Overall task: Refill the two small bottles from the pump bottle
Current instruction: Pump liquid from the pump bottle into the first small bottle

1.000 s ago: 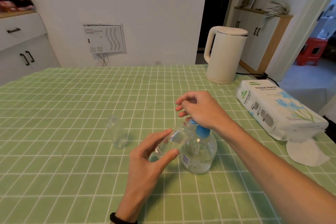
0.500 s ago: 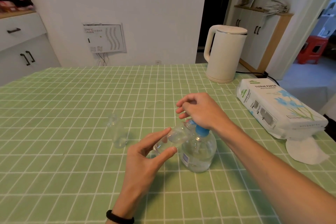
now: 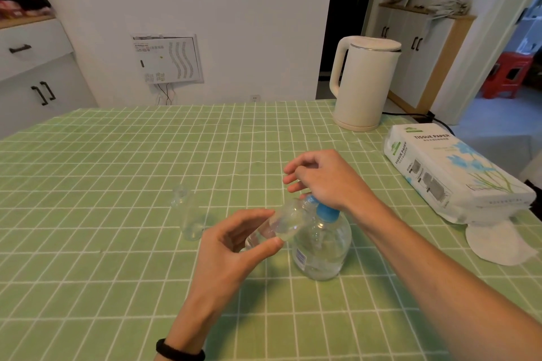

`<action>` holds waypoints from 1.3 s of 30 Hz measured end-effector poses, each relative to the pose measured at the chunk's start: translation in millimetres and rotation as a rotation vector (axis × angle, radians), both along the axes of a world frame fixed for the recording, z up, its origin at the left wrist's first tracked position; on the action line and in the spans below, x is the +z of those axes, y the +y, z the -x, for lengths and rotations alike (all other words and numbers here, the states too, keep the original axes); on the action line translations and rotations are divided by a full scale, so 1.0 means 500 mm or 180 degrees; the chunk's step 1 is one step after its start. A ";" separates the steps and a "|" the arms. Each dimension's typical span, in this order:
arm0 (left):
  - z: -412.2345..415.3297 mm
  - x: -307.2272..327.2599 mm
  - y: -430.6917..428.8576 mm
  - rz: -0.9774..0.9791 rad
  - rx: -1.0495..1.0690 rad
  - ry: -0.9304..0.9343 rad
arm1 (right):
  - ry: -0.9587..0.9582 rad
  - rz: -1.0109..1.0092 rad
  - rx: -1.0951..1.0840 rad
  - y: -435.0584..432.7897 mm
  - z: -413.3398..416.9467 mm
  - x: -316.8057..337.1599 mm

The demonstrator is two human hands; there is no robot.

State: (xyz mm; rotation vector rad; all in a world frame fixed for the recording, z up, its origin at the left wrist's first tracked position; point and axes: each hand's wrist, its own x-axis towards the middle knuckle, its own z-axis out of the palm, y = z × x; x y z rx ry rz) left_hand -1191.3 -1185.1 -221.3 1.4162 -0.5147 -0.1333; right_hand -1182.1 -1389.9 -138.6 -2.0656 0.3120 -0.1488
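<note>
**A:** Two small bottles. Where was each?

**B:** One small clear plastic bottle (image 3: pixel 281 221) was off the table and tilted. The left hand (image 3: pixel 231 246) pinched it between thumb and fingertips. Its mouth pointed up at the blue nozzle of the round clear pump bottle (image 3: pixel 322 246). Touching or not, couldn't tell. How full it was, couldn't tell either. The other small clear bottle (image 3: pixel 187 214) stood upright on the green checked tablecloth (image 3: pixel 117 155), left of both hands and apart from them.

**A:** Right hand?

**B:** The right hand (image 3: pixel 325 179) lay over the blue pump head, with the heel of the palm on top of it. Its fingers were loose, slightly curled and spread, and closed round nothing.

**A:** And the pump bottle?

**B:** It stood upright on the cloth, just right of the left hand and under the right wrist. There was clear liquid inside and a label low on its left side.

**A:** Anything else?

**B:** A tall cream electric kettle (image 3: pixel 363 82) stood at the far right of the table, with a dark cord running off behind it. A white tissue paper pack with blue flowers (image 3: pixel 451 170) lay by the right edge. A loose white tissue (image 3: pixel 495 243) stuck out from under its near end. The left wrist wore a black band (image 3: pixel 179 352).
</note>
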 end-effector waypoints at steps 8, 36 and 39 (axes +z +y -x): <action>0.009 -0.002 0.001 0.0051 -0.0057 0.0133 | -0.0017 0.0065 -0.0004 0.002 0.001 0.001; 0.009 -0.012 -0.018 0.0421 -0.0028 0.0393 | -0.0073 0.0188 -0.0034 0.002 0.002 0.021; 0.006 -0.017 -0.019 0.0436 -0.0034 0.0400 | -0.0051 0.0090 -0.0040 0.002 0.002 0.017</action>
